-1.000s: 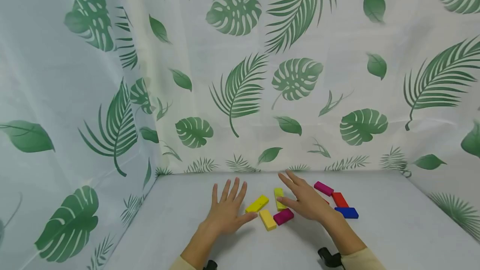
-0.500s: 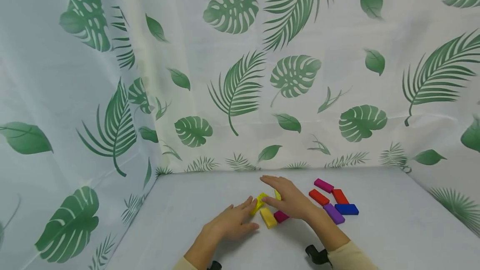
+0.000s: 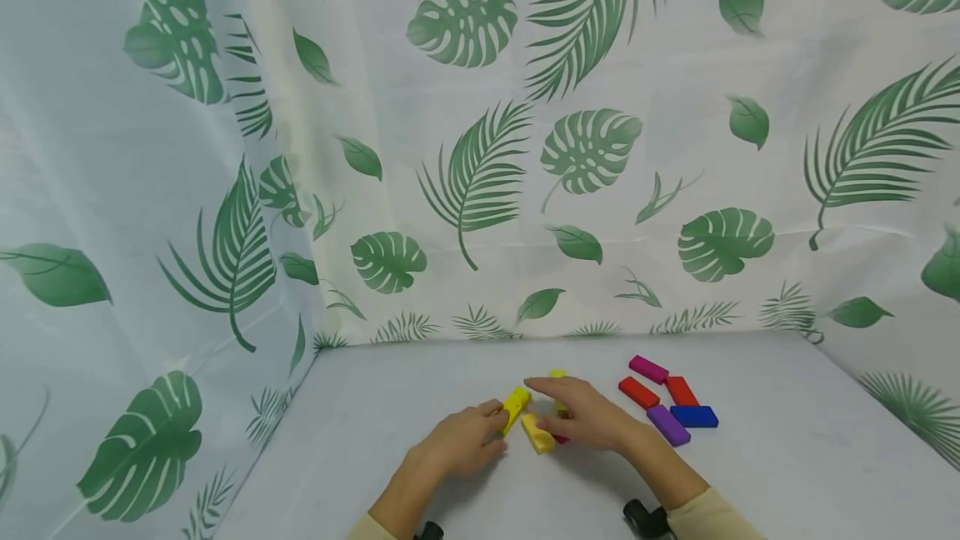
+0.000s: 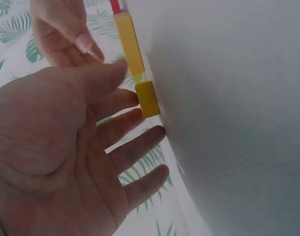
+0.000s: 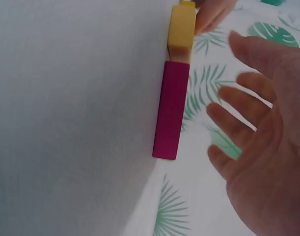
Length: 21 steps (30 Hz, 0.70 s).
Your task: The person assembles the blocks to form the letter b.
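Note:
My left hand (image 3: 461,438) touches a bright yellow block (image 3: 514,407) lying on the white table. In the left wrist view its fingers are extended, with fingertips at the side of that yellow block (image 4: 149,101). Close over the other blocks of the group hovers my right hand (image 3: 588,413), fingers spread in the right wrist view and apart from a magenta block (image 5: 171,110). A paler yellow block (image 3: 538,438) lies between the hands. Behind the right hand another yellow block (image 3: 557,372) is mostly hidden. Together these blocks form a small cluster.
Right of the hands sits a second group: a magenta block (image 3: 648,368), two red blocks (image 3: 638,392), a purple block (image 3: 669,426) and a blue block (image 3: 694,416). A leaf-patterned curtain (image 3: 495,90) stands behind and left of the white table (image 3: 787,448).
My left hand has moved right onto the bright yellow block, its fingers no longer spread upward. My right hand has shifted left over the cluster, uncovering the purple and red blocks.

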Each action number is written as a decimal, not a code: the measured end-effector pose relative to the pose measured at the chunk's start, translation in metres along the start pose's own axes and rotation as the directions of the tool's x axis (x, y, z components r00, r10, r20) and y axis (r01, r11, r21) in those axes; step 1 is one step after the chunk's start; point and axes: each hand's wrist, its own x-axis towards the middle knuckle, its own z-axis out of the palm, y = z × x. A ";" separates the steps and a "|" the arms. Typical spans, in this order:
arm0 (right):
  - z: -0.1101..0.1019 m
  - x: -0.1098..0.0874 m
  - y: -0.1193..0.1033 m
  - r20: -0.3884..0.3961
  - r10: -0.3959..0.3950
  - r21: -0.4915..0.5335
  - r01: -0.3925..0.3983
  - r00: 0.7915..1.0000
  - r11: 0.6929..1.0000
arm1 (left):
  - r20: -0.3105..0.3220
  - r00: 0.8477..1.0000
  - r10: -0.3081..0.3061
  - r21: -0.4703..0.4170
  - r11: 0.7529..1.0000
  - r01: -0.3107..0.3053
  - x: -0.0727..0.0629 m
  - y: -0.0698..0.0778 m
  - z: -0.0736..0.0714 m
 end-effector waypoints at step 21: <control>0.003 0.002 0.008 0.163 0.002 -0.041 0.004 0.987 0.999 | -0.032 0.999 0.032 -0.066 0.997 -0.034 0.008 -0.005 0.000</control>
